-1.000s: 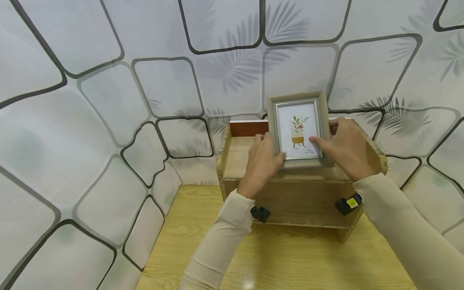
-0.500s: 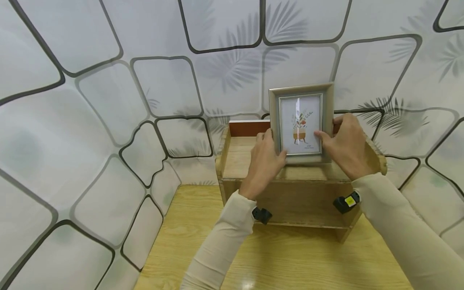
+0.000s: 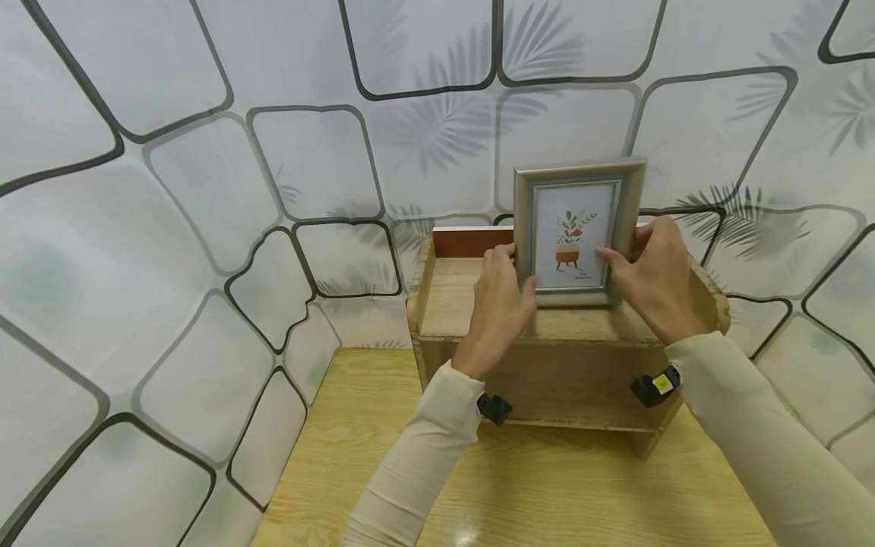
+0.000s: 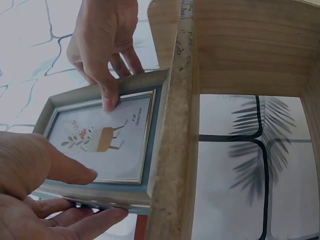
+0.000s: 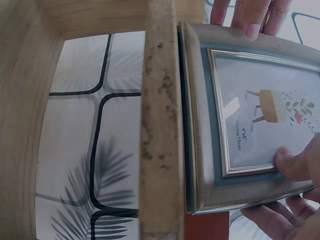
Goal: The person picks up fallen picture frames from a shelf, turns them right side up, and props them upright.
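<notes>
Picture frame [image 3: 574, 298] | flower print [image 3: 569, 251] inside | left fingers [image 3: 529, 290], right fingers [image 3: 612, 260] pinching its sides | at shelf [image 3: 447, 300] top

Both arms are stretched forward and angled inward, the left arm [image 3: 417, 456] and the right arm [image 3: 766, 433] being brought closer together at the wrists than at the elbow ends. The left hand [image 3: 499, 300] and the right hand [image 3: 658, 277] are held apart, turned toward each other, the right one set slightly higher. In each, a pinch is formed: the thumb is laid in front and the fingers are placed opposite. The left thumb [image 4: 70, 167] is extended above long, nearly straight left fingers [image 4: 95, 222]. By the right thumb [image 3: 611, 258], an inward slant is shown.
</notes>
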Motion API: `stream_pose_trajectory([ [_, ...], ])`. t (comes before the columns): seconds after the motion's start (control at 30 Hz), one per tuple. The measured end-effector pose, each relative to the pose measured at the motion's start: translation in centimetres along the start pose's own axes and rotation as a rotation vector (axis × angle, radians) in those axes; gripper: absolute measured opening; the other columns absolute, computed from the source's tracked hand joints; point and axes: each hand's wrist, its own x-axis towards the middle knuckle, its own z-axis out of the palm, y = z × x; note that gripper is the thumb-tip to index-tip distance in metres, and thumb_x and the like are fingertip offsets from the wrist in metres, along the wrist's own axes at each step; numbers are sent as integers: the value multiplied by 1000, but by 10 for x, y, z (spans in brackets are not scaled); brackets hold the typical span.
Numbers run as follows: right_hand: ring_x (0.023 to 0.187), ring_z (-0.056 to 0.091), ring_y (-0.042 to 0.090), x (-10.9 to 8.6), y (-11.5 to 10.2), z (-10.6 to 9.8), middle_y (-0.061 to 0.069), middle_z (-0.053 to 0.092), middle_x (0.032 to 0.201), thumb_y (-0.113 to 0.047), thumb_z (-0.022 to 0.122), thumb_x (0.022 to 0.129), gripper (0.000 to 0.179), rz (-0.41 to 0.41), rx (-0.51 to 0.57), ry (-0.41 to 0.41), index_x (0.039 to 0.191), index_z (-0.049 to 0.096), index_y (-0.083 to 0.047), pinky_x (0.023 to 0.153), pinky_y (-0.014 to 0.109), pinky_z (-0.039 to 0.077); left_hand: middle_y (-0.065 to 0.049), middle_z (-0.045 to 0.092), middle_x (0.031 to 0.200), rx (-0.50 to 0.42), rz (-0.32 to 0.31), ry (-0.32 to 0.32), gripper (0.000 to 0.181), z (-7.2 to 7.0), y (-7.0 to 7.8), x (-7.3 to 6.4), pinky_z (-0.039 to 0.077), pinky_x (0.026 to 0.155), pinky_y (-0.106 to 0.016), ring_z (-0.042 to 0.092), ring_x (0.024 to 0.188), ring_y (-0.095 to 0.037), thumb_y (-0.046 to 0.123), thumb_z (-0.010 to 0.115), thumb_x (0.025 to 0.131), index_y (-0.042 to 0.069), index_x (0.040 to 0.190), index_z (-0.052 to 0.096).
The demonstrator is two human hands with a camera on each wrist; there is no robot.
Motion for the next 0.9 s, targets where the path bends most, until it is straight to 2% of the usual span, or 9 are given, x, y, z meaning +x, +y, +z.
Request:
stream_pose_trajectory([
  [0.17,78,49,29,-2,5,1,20,53,93,-17,77,90,39,-23,1,25,101,47,4,66,33,34,-18,60,123,-52,0,26,38,3,-7,3,53,89,-38,63,108,-27,6,66,97,-4,131,53],
  [0.37,79,53,31,-2,6,0,20,56,93,-24,77,90,41,-25,1,24,103,49,4,67,32,36,-14,66,124,-98,-6,24,44,2,-14,8,54,91,-39,65,112,-25,7,65,98,-2,140,52],
  [0.5,87,61,35,0,0,-2,21,57,104,-38,72,92,52,25,22,22,112,50,4,70,32,41,-17,66,123,-57,7,17,44,-1,-17,11,52,93,-44,64,112,-28,7,64,99,-1,141,55],
  [0.6,99,57,32,6,-7,-3,20,52,114,-43,71,91,60,28,42,102,120,50,6,82,36,41,-20,65,124,-53,17,12,44,-2,-17,11,52,93,-46,64,112,-31,6,65,98,-2,140,56],
  [0.7,106,43,22,16,-18,-8,3,45,113,-40,70,90,59,-36,68,251,125,52,4,95,37,33,-20,65,124,-69,27,5,44,-2,-17,11,52,93,-46,64,112,-31,5,65,98,-3,140,56],
  [0.77,112,38,20,25,-27,-10,-6,41,115,-37,70,89,56,-125,92,339,127,54,3,102,34,27,-20,65,124,-70,30,5,44,-1,-17,11,53,92,-45,65,111,-29,5,65,97,-3,140,56],
  [0.83,122,36,19,32,-38,-10,-5,43,122,-35,68,90,57,-232,103,371,129,55,3,109,31,22,-20,65,124,-75,30,5,44,-1,-17,11,53,92,-44,65,110,-29,5,65,98,-3,140,56],
  [0.9,138,32,26,38,-51,-8,10,48,136,-36,67,91,62,-339,76,342,133,53,6,117,32,15,-19,65,124,-86,27,4,43,-1,-17,11,54,91,-41,66,109,-27,5,65,98,-2,140,56],
])
